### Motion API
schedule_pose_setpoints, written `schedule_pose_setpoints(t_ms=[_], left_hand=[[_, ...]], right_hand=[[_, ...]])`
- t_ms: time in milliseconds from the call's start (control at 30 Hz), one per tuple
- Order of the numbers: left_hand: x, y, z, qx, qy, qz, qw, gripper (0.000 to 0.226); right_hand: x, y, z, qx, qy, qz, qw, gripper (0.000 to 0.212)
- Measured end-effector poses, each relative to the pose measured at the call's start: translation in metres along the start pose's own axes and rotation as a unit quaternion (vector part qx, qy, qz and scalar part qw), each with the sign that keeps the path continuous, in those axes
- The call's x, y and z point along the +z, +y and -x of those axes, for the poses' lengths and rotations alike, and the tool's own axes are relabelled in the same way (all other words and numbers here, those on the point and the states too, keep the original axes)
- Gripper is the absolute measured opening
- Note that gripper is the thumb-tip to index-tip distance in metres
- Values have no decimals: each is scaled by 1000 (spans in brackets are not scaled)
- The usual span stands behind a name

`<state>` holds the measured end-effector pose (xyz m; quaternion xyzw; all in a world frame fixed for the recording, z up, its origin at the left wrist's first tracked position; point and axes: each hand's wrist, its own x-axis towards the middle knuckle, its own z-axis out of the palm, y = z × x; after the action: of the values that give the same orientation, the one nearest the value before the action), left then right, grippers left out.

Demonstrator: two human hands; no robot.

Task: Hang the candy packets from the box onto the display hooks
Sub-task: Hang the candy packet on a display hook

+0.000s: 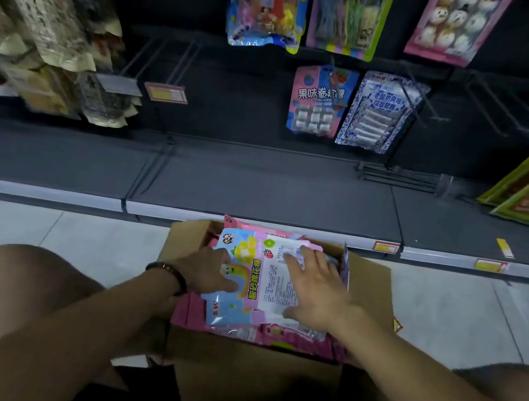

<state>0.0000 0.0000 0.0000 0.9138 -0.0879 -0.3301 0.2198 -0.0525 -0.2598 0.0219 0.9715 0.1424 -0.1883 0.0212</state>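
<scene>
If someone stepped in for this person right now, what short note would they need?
Left hand: open, resting on the left edge of the top candy packet.
Right hand: open, flat on the same packet.
Box: on the floor before the shelf, holding more packets.
Done: none lifted out yet.
Left: lift packets out, hang them on the empty hooks above.

We see a pastel blue, pink and yellow candy packet (254,278) in our brown box (255,379). One hanging packet (379,112) shows a blue-and-white pattern.
</scene>
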Motion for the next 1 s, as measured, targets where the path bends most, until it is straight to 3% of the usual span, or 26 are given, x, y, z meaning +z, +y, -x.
schedule_pose_setpoints(t_ms=[100,200,267,533,667,833,1000], left_hand=[[28,-14,-16,-38,97,46,994,81],[55,-34,-37,-48,107,39,992,108],[58,-40,-40,-59,133,76,986,111],[36,-25,-30,-120,129,195,965,38],[23,-27,-32,-122,115,303,938,39],[0,3,-18,-44,161,447,879,32],[-35,49,9,30,138,605,784,26]], right_hand=[[24,-7,-21,31,-45,-41,998,136],[39,-18,-33,8,-44,-46,998,136],[49,-16,-36,4,-50,-27,998,134],[63,-8,-46,14,-52,-40,998,117],[56,-9,-39,14,-62,-40,997,101],[37,-13,-28,32,56,9,998,84],[-4,-7,-22,28,308,-97,946,59]])
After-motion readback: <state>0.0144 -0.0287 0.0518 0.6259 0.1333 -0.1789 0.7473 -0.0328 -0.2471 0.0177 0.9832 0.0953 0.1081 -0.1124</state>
